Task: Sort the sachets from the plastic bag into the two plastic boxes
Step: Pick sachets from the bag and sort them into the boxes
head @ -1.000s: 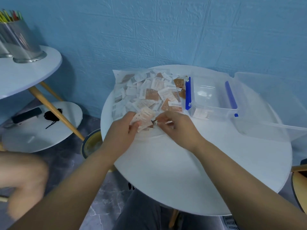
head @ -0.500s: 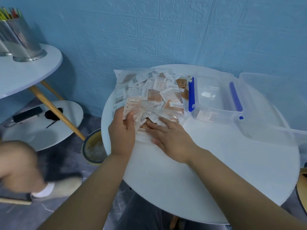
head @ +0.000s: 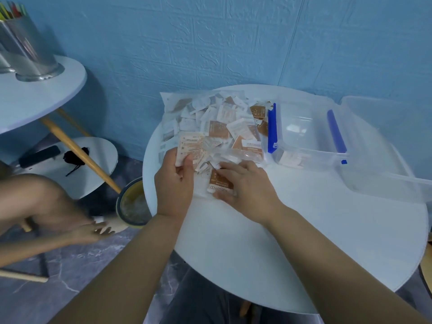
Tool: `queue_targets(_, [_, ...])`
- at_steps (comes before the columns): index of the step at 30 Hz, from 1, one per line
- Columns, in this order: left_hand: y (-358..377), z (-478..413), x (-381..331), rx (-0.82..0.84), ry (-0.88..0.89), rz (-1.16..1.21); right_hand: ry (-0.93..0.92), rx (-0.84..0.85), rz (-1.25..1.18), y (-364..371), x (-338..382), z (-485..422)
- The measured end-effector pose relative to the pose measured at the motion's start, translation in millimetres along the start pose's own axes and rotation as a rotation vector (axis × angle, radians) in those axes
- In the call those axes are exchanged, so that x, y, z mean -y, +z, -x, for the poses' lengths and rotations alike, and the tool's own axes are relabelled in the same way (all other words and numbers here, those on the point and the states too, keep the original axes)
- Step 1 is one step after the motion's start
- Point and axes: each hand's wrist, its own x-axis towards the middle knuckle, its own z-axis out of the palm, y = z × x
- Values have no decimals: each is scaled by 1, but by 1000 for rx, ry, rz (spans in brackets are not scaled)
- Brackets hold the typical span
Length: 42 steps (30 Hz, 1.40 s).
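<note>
The left hand (head: 174, 183) pinches a white sachet (head: 190, 146) at the near edge of the plastic bag (head: 210, 127) on the round white table (head: 304, 242). The right hand (head: 243, 183), fingers spread, presses a brown sachet (head: 218, 182). Right of the bag sit a blue-clipped box (head: 304, 136) and a larger clear box (head: 385, 148).

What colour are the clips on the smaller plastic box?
Blue clips, seen from the head camera.

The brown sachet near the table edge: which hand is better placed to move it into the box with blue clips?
The right hand. It already rests on the brown sachet, on the side nearer the box with blue clips. The left hand is farther away and holds pale sachets.
</note>
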Motion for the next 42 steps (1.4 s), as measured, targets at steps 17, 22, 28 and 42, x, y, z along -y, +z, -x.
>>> queue_targets(17, [-2,4,0,-39,-24,91,-87,-382,-212,5,5,13])
queue_targets(22, [5,17,-13,116,17,148,275,-444,-859,-13,-1,30])
queue_targets(28, [36,48,-47,404,-154,429,509,-484,-1230,-31,-21,63])
queue_targets(42, [69,91,-68,708,53,149,526,-651,-949,-21,-52,119])
